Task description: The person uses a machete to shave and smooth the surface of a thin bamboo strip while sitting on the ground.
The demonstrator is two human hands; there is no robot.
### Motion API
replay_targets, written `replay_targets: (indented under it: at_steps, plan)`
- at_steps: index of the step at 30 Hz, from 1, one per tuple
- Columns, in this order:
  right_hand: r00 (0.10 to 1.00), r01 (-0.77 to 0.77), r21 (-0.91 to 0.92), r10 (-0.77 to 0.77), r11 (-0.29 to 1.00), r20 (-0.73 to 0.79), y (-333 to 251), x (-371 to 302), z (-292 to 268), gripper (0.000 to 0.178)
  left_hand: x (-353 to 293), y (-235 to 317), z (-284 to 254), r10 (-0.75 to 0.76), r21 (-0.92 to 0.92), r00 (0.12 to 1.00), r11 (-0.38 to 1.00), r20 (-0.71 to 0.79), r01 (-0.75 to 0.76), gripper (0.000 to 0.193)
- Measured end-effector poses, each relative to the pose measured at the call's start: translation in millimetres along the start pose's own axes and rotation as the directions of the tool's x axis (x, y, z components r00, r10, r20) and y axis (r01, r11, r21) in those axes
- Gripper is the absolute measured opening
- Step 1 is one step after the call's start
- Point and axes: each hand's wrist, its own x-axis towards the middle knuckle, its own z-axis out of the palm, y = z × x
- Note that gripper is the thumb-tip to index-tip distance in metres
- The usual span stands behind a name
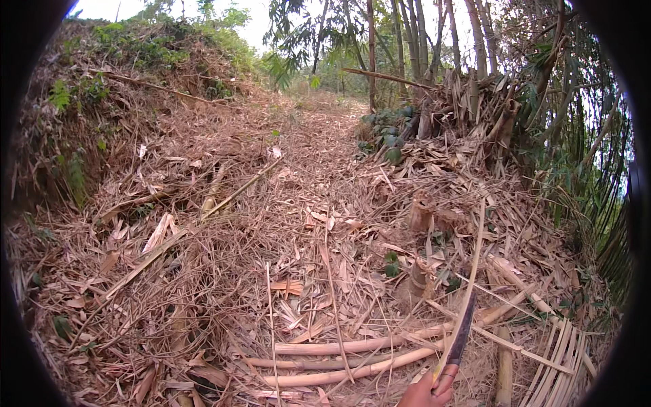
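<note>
Gripping a machete, right hand sits at the lower edge.

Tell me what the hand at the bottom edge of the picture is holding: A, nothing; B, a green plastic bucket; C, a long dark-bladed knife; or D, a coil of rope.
C: the right hand grips the handle of a long knife, its dark blade pointing up over the cut bamboo poles.
</note>
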Motion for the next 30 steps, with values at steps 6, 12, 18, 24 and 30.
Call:
replay_targets:
  at_steps: [6,12,18,24,30]
  plan:
    - [0.999,0.021,0.021,-0.022,1.000,0.032,-4.4,-3.8,0.7,0.054,-5.8,-0.7,-4.7,0.044,0.205,0.998,0.977,0.041,-0.052,0.040]
    - [0.999,-0.029,0.034,0.030,0.999,-0.012,13.3,-12.6,-25.9,0.054,-15.6,1.9,5.0,0.128,0.060,0.978,0.991,-0.166,-0.120,0.052]
    - [0.970,-0.183,0.108,0.197,0.977,-0.140,72.3,-48.1,-74.4,0.054,-18.3,14.2,8.5,0.035,0.179,0.993,0.984,-0.112,-0.015,0.046]
    - [0.889,-0.334,0.229,0.386,0.914,-0.247,137.5,-94.9,-123.4,0.055,-31.7,19.2,15.2,0.029,-0.092,0.998,0.995,-0.063,-0.034,0.029]
    - [0.790,-0.424,0.353,0.531,0.834,-0.307,185.6,-133.3,-143.3,0.055,-17.7,25.4,18.6,-0.053,0.252,0.998,0.966,-0.018,0.055,0.048]
